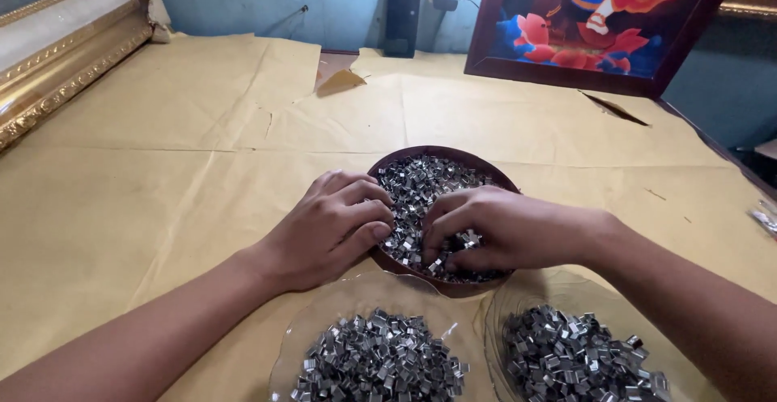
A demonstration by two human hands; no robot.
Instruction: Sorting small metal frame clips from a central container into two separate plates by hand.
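Note:
A dark brown round bowl point(477, 159) sits in the middle of the table, filled with small shiny metal clips point(421, 179). My left hand point(332, 224) rests on the bowl's left rim, fingers curled, fingertips touching the clips. My right hand point(494, 228) lies over the bowl's near right part, fingers bent down into the pile. Whether either hand pinches a clip is hidden by the fingers. In front of the bowl stand two clear glass plates, the left plate point(324, 309) and the right plate point(506, 305), each heaped with more metal clips.
Yellow-brown paper point(162, 151) covers the table. A gold picture frame point(57, 70) lies at the far left. A dark-framed colourful painting point(599, 21) leans against the blue wall at the back right. A black box point(401, 17) stands at the back.

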